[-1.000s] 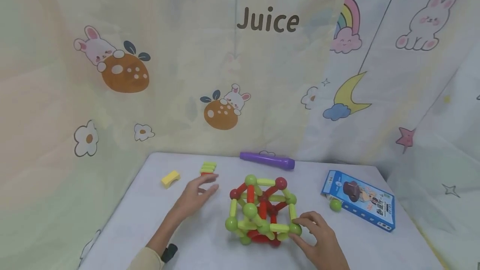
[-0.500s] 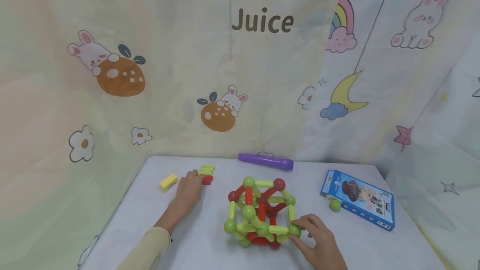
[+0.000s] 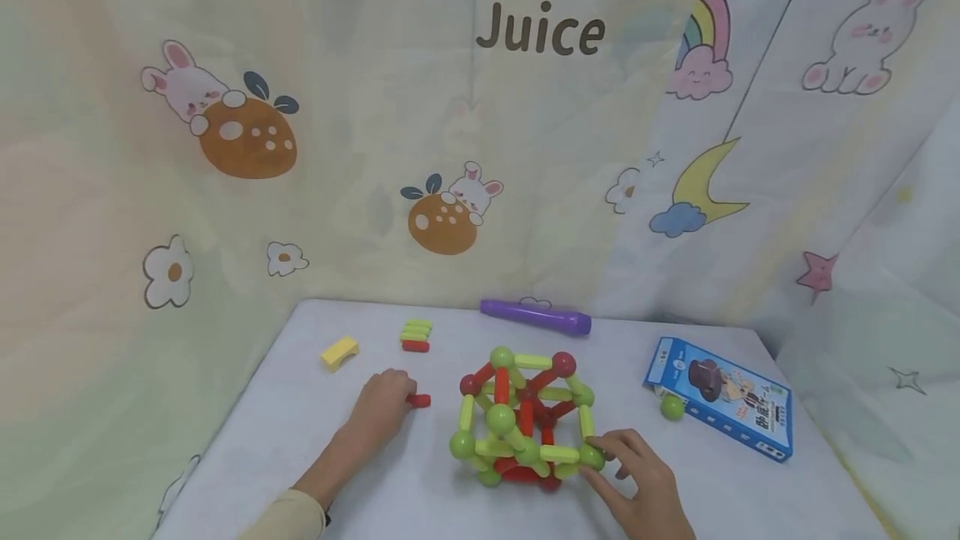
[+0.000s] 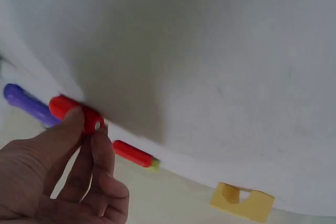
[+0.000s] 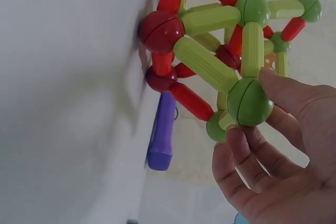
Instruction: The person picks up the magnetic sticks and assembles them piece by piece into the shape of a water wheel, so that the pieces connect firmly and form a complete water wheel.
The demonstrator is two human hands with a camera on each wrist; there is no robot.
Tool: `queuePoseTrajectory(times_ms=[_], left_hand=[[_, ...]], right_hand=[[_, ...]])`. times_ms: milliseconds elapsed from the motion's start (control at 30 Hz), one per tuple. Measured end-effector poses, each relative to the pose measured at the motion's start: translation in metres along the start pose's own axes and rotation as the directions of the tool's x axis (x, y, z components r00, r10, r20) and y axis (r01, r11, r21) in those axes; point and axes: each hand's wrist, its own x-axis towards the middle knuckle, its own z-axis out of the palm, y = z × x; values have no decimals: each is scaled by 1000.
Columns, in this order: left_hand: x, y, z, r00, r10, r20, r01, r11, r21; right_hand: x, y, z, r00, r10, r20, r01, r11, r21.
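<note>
My left hand (image 3: 381, 408) pinches a short red rod (image 4: 79, 115) between thumb and fingers, close over the table left of the structure. A ball-and-rod structure (image 3: 558, 454) of green and red balls joined by yellow-green and red rods stands at the table's middle. On its near right corner, my right hand (image 3: 637, 482) holds a green ball (image 5: 250, 102) between thumb and fingertips. Beyond the left hand lie several yellow-green rods (image 3: 416, 330) in a row, with another red rod (image 3: 416, 347) at their near side.
A yellow arched block (image 3: 341, 353) lies at the left of the table (image 3: 255, 432). At the back rests a purple tapered tube (image 3: 536, 317). To the right are a blue printed box (image 3: 723, 394) and a loose green ball (image 3: 672, 407) against its side.
My left hand reached to the row of rods, took a red rod and drew it back toward me. The right hand stays at the structure's corner.
</note>
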Motion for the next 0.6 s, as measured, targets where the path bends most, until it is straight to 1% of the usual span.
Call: queuePoseTrajectory(times_ms=[67,167,233,300,333,433,533,600], left_hand=[[-13,11,-4,999,-25,45,29,994,-102],[-30,25,-10,992,-26,122,51,976,-210],[-40,33,-12,986,0,169,47,960,-275],[-49,40,-12,979,34,202,37,941,-336],[-53,43,-11,976,54,213,28,931,-365],[-64,50,-7,971,99,217,2,905,-425],[-71,56,-4,969,130,211,-17,886,-464],[-75,61,-3,963,136,231,-9,877,-480]], right_hand=[[-2,2,0,1000,-12,-26,12,1000,11],[-5,4,0,999,-6,-39,7,1000,25],[-7,4,-1,999,25,-31,-24,999,32],[-8,4,-2,998,65,-10,-64,997,31],[-8,4,-2,996,87,3,-87,996,29],[-9,4,-4,990,138,33,-139,990,30],[-10,4,-5,986,160,42,-161,986,30],[-10,4,-4,985,166,40,-168,985,29]])
